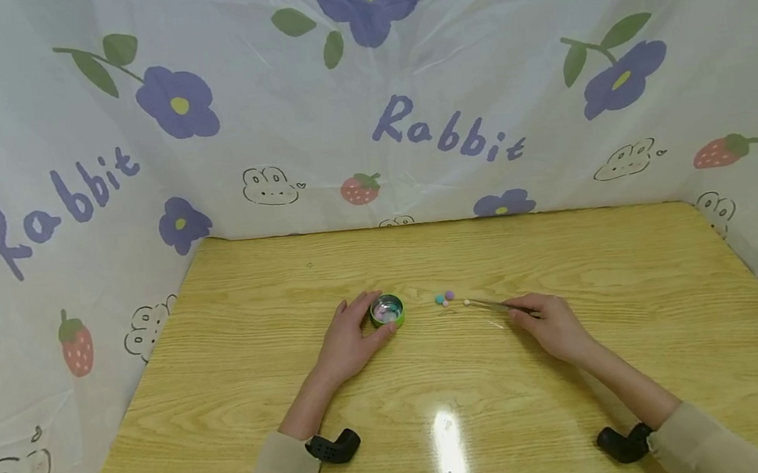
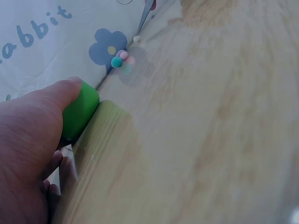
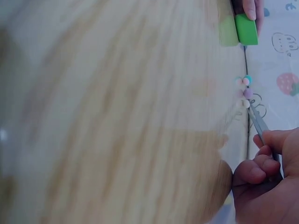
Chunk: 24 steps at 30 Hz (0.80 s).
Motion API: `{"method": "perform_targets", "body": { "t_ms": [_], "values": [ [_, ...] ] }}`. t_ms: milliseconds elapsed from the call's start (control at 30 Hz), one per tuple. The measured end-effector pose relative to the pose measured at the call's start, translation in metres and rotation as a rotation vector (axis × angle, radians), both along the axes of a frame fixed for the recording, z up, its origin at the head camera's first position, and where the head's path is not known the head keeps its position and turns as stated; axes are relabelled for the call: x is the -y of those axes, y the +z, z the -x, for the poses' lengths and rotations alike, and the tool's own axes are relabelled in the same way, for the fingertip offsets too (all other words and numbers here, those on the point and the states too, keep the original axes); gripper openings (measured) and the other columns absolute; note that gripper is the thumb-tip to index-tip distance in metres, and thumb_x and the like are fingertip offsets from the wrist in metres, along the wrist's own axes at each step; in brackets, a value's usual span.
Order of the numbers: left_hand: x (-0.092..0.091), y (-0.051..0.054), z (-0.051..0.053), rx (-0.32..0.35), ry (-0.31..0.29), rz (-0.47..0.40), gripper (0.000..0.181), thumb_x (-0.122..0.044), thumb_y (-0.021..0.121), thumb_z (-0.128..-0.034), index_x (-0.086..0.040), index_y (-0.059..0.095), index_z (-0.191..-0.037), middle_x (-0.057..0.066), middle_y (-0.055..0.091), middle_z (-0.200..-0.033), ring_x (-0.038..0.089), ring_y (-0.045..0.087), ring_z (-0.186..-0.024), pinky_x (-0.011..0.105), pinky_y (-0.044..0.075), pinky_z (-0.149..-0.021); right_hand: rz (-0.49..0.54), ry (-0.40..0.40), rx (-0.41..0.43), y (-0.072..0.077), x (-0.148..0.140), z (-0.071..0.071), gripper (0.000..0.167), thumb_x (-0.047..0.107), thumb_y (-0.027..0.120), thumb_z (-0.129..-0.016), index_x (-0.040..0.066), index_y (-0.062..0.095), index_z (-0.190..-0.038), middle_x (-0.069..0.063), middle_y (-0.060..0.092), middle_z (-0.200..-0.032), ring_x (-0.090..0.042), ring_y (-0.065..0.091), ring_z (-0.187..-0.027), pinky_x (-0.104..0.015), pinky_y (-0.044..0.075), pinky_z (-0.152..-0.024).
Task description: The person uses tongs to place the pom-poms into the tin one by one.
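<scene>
My left hand (image 1: 348,344) grips a small round green tin (image 1: 400,316) between thumb and fingers as it stands on the table. Small pale and teal bits show inside it. In my right hand (image 1: 555,325) I pinch metal tweezers (image 1: 501,305), their tips pointing left and down to a small white ball (image 1: 467,302). Whether the tips grip the ball or only touch it, I cannot tell. Just left of it lie a teal ball (image 2: 117,61), a purple ball (image 1: 449,296) and a smaller pink ball (image 2: 124,55), close together.
The wood-grain table (image 1: 246,426) ends at the back against a printed cloth (image 1: 264,108), which also hangs at the sides. Each wrist carries a black device (image 1: 337,447). A bright reflection lies on the front of the table.
</scene>
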<state>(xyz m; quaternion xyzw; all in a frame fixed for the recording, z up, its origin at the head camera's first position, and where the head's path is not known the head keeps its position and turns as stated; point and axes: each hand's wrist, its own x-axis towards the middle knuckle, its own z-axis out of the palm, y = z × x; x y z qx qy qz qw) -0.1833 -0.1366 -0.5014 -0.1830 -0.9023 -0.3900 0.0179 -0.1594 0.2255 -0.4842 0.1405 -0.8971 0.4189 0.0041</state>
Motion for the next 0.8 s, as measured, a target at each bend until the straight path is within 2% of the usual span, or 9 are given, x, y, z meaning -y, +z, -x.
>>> {"method": "perform_targets", "body": {
  "t_ms": [167, 467, 800],
  "values": [
    [0.0011, -0.0004, 0.0016, -0.01, -0.005, 0.01, 0.065, -0.035, 0.072, -0.0977, -0.005, 0.05, -0.151, 0.018, 0.05, -0.152, 0.037, 0.039, -0.146, 0.052, 0.014, -0.125, 0.0, -0.003, -0.011, -0.0006, 0.0016, 0.0006, 0.027, 0.005, 0.062, -0.103, -0.007, 0.07, -0.125, -0.026, 0.068, -0.123, -0.047, 0.062, -0.117, -0.057, 0.056, -0.091],
    [0.004, -0.0008, 0.0023, 0.01, -0.005, 0.015, 0.066, -0.037, 0.072, -0.0982, -0.006, 0.05, -0.152, 0.017, 0.049, -0.154, 0.035, 0.037, -0.147, 0.05, 0.013, -0.126, -0.008, 0.001, -0.039, -0.0027, 0.0036, 0.0021, 0.025, 0.002, 0.063, -0.102, -0.006, 0.071, -0.124, -0.024, 0.07, -0.12, -0.044, 0.064, -0.113, -0.056, 0.057, -0.088],
    [0.0041, -0.0072, 0.003, -0.003, -0.012, 0.02, 0.065, -0.037, 0.071, -0.0984, -0.007, 0.05, -0.152, 0.016, 0.05, -0.153, 0.034, 0.038, -0.147, 0.05, 0.013, -0.126, -0.009, -0.011, -0.032, -0.0026, 0.004, -0.0005, 0.025, 0.005, 0.063, -0.102, -0.005, 0.072, -0.124, -0.023, 0.071, -0.118, -0.044, 0.065, -0.112, -0.055, 0.057, -0.087]
  ]
}}
